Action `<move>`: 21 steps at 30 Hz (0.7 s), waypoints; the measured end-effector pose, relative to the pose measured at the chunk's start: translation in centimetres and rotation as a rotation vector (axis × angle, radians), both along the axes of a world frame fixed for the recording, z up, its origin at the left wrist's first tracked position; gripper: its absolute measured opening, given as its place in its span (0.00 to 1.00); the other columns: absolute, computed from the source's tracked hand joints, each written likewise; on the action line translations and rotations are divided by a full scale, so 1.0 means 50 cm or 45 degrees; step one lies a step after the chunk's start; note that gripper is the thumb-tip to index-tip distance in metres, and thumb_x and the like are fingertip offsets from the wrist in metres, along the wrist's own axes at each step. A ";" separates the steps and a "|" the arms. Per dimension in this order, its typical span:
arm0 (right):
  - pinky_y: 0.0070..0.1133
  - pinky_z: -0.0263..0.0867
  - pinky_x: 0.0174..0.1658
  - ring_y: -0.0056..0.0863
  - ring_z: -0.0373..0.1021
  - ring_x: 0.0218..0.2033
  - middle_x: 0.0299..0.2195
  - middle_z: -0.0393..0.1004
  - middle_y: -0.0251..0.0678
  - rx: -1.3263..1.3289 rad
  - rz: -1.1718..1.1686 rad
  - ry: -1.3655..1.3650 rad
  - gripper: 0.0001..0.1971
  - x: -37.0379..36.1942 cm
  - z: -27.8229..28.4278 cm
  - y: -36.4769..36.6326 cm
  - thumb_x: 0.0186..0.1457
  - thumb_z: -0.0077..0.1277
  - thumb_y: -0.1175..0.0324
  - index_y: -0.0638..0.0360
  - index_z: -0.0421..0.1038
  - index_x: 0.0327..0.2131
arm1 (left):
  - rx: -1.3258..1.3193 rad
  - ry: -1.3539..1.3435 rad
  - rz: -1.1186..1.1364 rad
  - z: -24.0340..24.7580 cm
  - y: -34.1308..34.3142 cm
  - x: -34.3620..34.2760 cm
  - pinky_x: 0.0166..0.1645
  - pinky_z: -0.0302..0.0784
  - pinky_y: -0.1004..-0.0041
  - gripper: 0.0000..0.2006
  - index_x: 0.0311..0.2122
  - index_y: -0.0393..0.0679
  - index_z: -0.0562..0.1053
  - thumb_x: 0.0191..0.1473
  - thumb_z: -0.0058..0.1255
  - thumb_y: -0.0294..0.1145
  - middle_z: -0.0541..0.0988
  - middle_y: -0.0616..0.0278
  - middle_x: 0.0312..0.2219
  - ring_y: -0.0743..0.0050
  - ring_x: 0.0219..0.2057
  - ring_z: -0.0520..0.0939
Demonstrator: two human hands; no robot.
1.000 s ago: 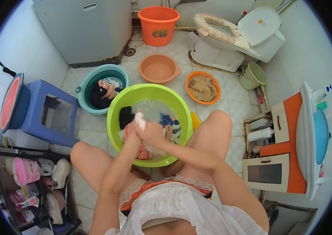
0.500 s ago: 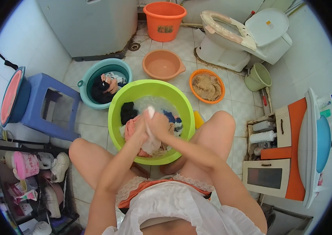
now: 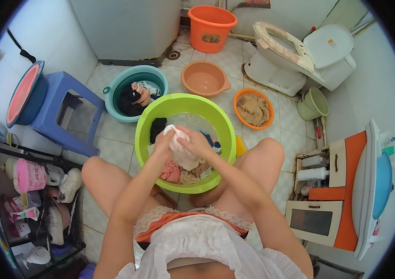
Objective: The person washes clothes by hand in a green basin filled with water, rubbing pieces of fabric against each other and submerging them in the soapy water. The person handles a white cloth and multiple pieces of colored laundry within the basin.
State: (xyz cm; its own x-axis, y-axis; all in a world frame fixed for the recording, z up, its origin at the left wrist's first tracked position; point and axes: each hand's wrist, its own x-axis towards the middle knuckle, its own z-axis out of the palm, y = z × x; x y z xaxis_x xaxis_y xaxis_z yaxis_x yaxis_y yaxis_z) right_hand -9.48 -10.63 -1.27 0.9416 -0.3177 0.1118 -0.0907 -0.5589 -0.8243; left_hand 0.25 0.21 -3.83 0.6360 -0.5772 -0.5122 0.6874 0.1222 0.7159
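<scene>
Bright even daylight, sharp, fisheye-bent edges, dark corners

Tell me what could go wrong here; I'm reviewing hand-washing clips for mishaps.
1. Both hands, left hand and right hand, rub a white cloth above the green basin; water may splash onto the tiled floor, making it slippery.
2. The basin sits tight between the person's knees, so a knee could bump and tip it.
3. Dark garments share the water and might stain the white cloth.
</scene>
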 end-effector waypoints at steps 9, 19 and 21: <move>0.25 0.63 0.36 0.38 0.69 0.32 0.29 0.71 0.48 0.777 -0.746 -0.360 0.10 0.027 -0.070 -0.083 0.48 0.46 0.66 0.58 0.68 0.35 | -0.338 0.238 -0.059 -0.013 -0.007 -0.009 0.47 0.66 0.68 0.18 0.42 0.37 0.67 0.51 0.47 0.39 0.72 0.60 0.39 0.71 0.42 0.71; 0.36 0.62 0.23 0.49 0.67 0.19 0.16 0.69 0.48 -0.031 -0.608 -0.065 0.13 0.022 -0.043 -0.005 0.47 0.45 0.57 0.57 0.65 0.28 | -0.169 0.515 0.016 -0.008 -0.068 -0.091 0.36 0.71 0.73 0.14 0.38 0.44 0.69 0.54 0.40 0.42 0.74 0.64 0.34 0.72 0.33 0.75; 0.36 0.62 0.23 0.48 0.67 0.20 0.16 0.69 0.48 -0.137 -0.501 -0.067 0.13 0.019 0.008 0.078 0.48 0.44 0.57 0.57 0.66 0.27 | -0.142 0.410 0.085 0.006 -0.051 -0.068 0.35 0.71 0.72 0.13 0.38 0.45 0.69 0.53 0.41 0.42 0.73 0.66 0.35 0.72 0.34 0.74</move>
